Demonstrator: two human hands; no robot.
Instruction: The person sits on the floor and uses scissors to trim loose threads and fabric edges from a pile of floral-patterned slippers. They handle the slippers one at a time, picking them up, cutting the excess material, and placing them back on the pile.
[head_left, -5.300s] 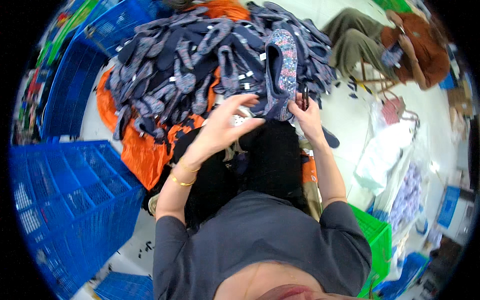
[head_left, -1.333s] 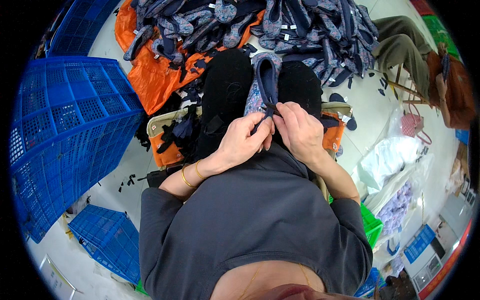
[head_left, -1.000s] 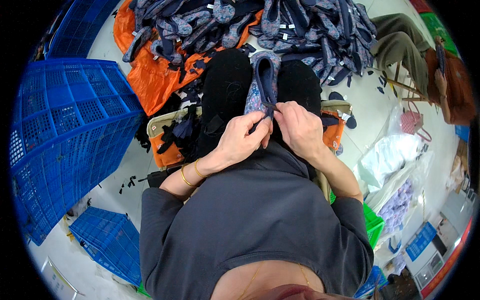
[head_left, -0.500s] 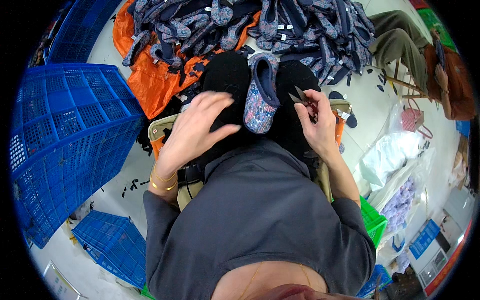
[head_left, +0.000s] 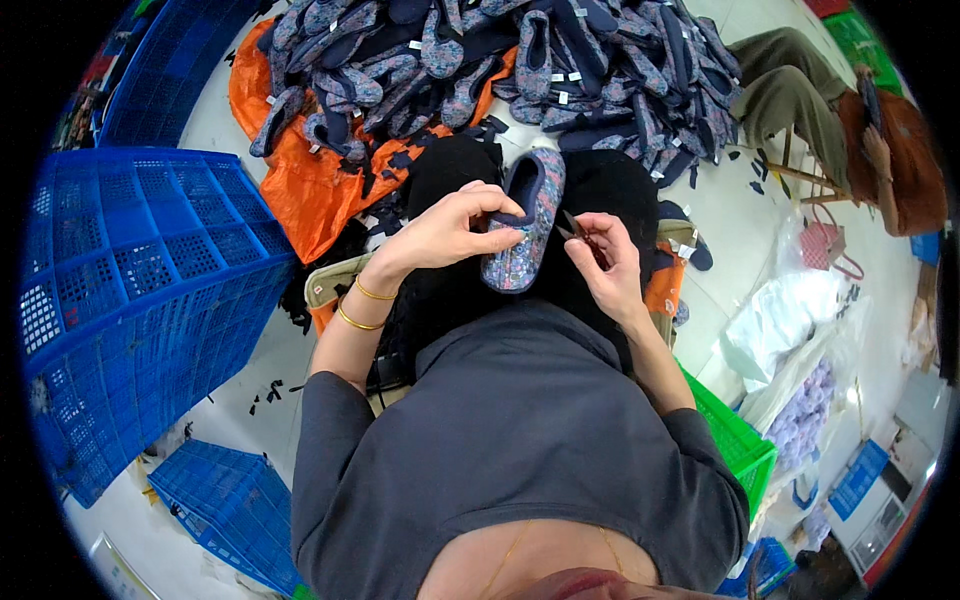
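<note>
A floral blue-and-pink slipper [head_left: 518, 265] with a dark lining rests tilted between my black-clad knees, its opening facing up. My left hand [head_left: 448, 230] pinches the slipper's rim on its left side, thumb outside and fingers at the lining edge. In my right hand [head_left: 615, 268] is a small pair of thread snips [head_left: 572, 226], blades pointing up and left, just right of the slipper. The snips' handles are partly covered by my fingers. Beyond my knees lies a large heap of similar slippers [head_left: 535, 60].
An orange plastic sheet [head_left: 300, 195] lies under the heap, with dark scraps around it. Blue crates [head_left: 150, 270] stand at my left, a green crate [head_left: 735, 430] at my right. Another person [head_left: 790, 85] sits at the far right, near a pink checked bag [head_left: 820, 245] and clear plastic bags [head_left: 775, 330].
My left hand has moved right and taken hold of the slipper's rim. The slipper has shifted slightly nearer. The snips in my right hand have come down and left, closer to the slipper.
</note>
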